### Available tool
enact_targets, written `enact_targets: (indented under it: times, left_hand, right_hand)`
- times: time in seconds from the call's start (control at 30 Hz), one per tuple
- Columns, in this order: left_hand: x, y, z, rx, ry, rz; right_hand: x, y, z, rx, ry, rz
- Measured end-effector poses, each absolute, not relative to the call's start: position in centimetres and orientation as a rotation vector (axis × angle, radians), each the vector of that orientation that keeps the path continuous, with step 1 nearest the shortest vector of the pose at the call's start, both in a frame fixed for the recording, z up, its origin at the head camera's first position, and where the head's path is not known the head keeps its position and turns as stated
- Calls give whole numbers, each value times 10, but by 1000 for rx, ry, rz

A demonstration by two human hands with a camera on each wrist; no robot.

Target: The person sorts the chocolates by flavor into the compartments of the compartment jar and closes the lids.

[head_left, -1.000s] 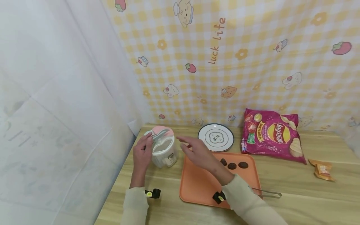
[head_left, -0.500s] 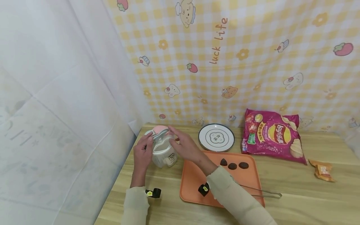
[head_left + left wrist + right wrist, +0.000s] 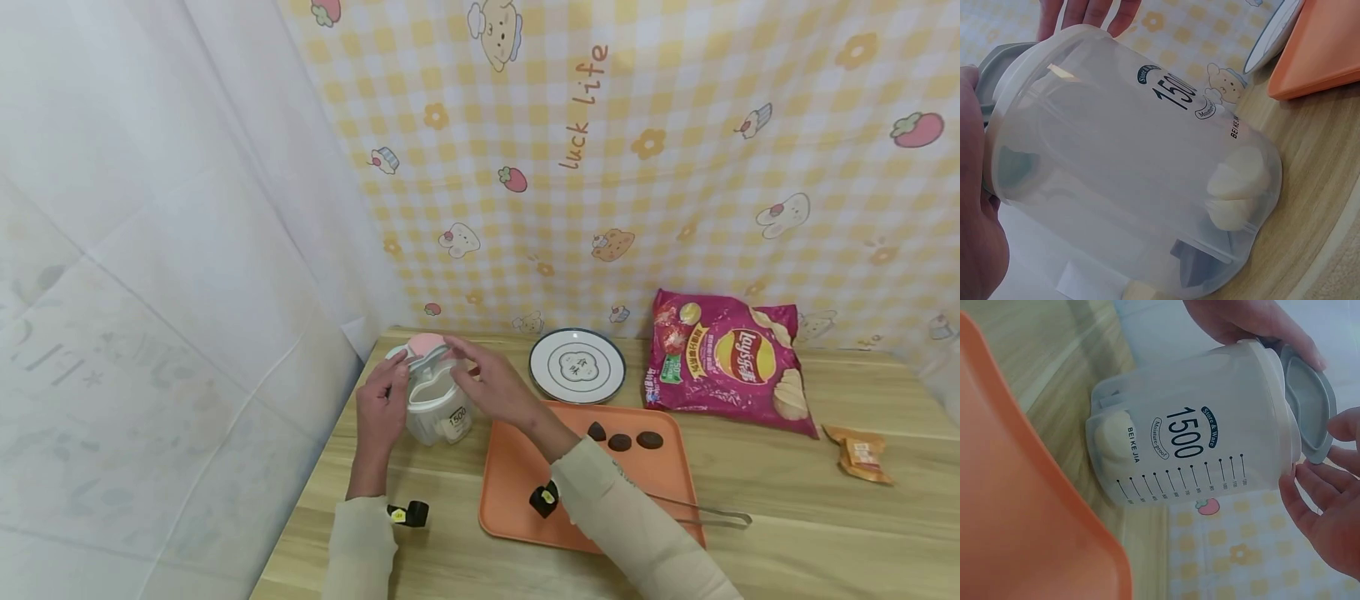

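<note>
- Since the frame a second back, the right hand [image 3: 491, 385] has been travelling from above the orange tray [image 3: 525, 492] over to the container's lid; it is now resting there, with little shift over the last half second.
- Container [image 3: 437, 398]: a clear plastic storage jar marked 1500, standing upright at the near-left corner of the surface [image 3: 787, 517], just left of the tray.
- Left hand [image 3: 380, 410] is gripping the jar's left side, its fingers curled round the wall near the rim.
- Right hand's fingers [image 3: 1319, 487] are lying loosely spread and touching the edge of the grey and pink lid [image 3: 427, 350]; whether they are pinching the latch cannot be told.
- Handling, as a judgement: the jar is looking light and nearly empty, with only a pale lump [image 3: 1238, 187] sitting at the bottom. Walls are appearing stiff but smooth, so probably slippery; the side wall and the lid rim are seeming the sound places to take hold.
- Round about: three dark biscuits [image 3: 619, 442] are lying on the tray, metal tongs [image 3: 705, 517] at its near-right edge, a white plate [image 3: 577, 366] behind it, a crisp bag [image 3: 726, 358] further right, and a small orange packet [image 3: 858, 454] well apart.
- Nothing is standing between the hands and the jar; tray and plate are crowding its right side.
</note>
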State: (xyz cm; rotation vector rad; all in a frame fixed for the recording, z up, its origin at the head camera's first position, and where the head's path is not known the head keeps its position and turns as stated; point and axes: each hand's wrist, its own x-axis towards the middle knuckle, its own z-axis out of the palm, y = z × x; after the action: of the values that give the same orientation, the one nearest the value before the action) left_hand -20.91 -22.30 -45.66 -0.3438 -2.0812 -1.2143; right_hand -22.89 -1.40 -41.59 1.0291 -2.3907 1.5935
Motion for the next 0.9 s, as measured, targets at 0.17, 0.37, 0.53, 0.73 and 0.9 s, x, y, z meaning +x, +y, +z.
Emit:
enact_targets:
  times: [0.17, 0.37, 0.53, 0.73, 0.9]
  left_hand:
    - [-208, -224, -457, -375, -2084, -1230]
    - [-202, -220, -449, -435, -2074, -1273]
    - [-190, -217, -431, -524, -2098, -1287]
    - [-189, -223, -429, -621, -2195, -1284]
    - [-200, -236, -449, -667, -2261, -1202]
  right_hand:
    - [-229, -15, -416, 986, -2391, 1634]
    - [-229, -16, -417, 892, -2397, 1723]
    - [-230, -16, -418, 892, -2393, 1713]
    - [-232, -17, -420, 931, -2367, 1704]
    - [-233, -17, -425, 970, -2363, 1703]
